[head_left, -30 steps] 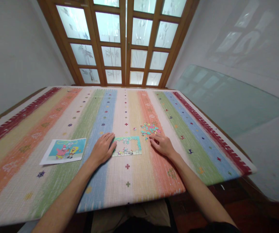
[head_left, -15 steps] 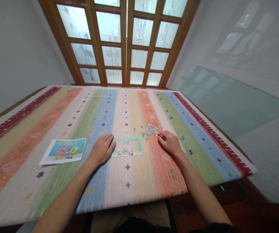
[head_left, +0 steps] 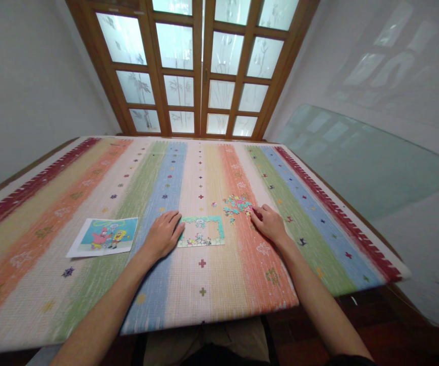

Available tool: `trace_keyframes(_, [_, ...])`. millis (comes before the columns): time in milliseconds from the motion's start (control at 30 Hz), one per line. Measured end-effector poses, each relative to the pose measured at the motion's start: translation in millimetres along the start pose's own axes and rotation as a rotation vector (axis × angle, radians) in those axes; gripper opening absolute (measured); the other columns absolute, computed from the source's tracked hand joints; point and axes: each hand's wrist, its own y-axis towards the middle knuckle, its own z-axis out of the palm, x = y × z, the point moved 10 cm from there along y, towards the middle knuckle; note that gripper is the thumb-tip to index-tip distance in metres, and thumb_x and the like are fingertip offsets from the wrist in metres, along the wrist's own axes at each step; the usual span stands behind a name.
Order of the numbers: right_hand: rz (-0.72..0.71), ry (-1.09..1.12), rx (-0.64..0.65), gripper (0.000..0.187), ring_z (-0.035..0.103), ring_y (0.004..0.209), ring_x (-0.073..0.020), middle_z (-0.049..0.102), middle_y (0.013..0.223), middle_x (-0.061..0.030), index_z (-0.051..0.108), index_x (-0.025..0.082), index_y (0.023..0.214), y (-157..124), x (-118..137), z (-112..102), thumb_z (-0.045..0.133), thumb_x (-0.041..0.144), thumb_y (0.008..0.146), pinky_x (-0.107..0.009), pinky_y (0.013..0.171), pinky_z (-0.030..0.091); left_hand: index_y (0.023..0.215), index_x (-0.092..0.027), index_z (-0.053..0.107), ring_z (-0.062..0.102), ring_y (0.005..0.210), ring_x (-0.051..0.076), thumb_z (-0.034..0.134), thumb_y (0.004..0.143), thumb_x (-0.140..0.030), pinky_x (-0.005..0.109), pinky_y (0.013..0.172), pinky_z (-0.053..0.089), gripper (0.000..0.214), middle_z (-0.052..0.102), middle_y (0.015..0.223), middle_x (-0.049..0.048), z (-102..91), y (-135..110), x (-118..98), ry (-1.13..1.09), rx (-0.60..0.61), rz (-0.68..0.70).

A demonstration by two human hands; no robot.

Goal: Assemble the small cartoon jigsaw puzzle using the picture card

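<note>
The fingers (head_left: 173,224) of my left hand (head_left: 161,236) lie flat and loose on the striped, cloth-covered desk (head_left: 211,295), their tips touching the left edge of the half-built puzzle (head_left: 202,231). The puzzle lies between my two hands. A printed cartoon picture (head_left: 103,236) lies well to its left. My right hand (head_left: 269,223) is curled, fingertips drawn together at the right edge of the loose pieces (head_left: 236,203); whether they pinch one I cannot tell. Beyond the desk stand wooden doors (head_left: 204,66) with frosted panes.
</note>
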Motion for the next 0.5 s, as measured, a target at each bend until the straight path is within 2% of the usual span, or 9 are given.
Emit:
trace_keyframes(100, [0.0,0.003,-0.019,0.035,0.06,0.072,-0.0196,0.066,0.088,-0.0076,0.076,0.021,0.105,-2,3,-1,0.046,0.039,0.098,-0.029,0.061,0.037,0.126,-0.019,0.063,0.059,0.125,0.03,0.037,0.105,-0.043,0.053,0.108,0.047,0.04,0.065,0.132,0.0141,-0.7,0,0,0.0,-0.018,0.002])
trace_keyframes(200, [0.001,-0.006,-0.026,0.035,0.06,0.073,-0.0192,0.066,0.092,-0.0076,0.075,0.022,0.113,0,6,-2,0.047,0.038,0.098,-0.028,0.061,0.037,0.125,-0.02,0.063,0.059,0.125,0.031,0.037,0.105,-0.043,0.053,0.108,0.047,0.041,0.065,0.132,0.0139,-1.3,-1,0,0.001,-0.029,0.004])
trace_keyframes(333, [-0.012,-0.055,0.015,0.036,0.06,0.074,-0.0185,0.065,0.097,-0.0079,0.072,0.023,0.121,2,12,0,0.048,0.037,0.098,-0.027,0.06,0.035,0.125,-0.018,0.063,0.058,0.126,0.031,0.035,0.105,-0.044,0.054,0.108,0.046,0.043,0.065,0.133,0.0151,-0.4,-1,-1,0.016,-0.017,0.003])
trace_keyframes(500, [0.001,-0.098,0.044,0.037,0.059,0.073,-0.0181,0.064,0.098,-0.0085,0.072,0.024,0.12,1,14,1,0.044,0.039,0.101,-0.027,0.059,0.033,0.125,-0.015,0.062,0.058,0.126,0.031,0.033,0.106,-0.044,0.053,0.109,0.045,0.045,0.064,0.133,0.0165,2.1,0,0,0.035,0.017,0.004])
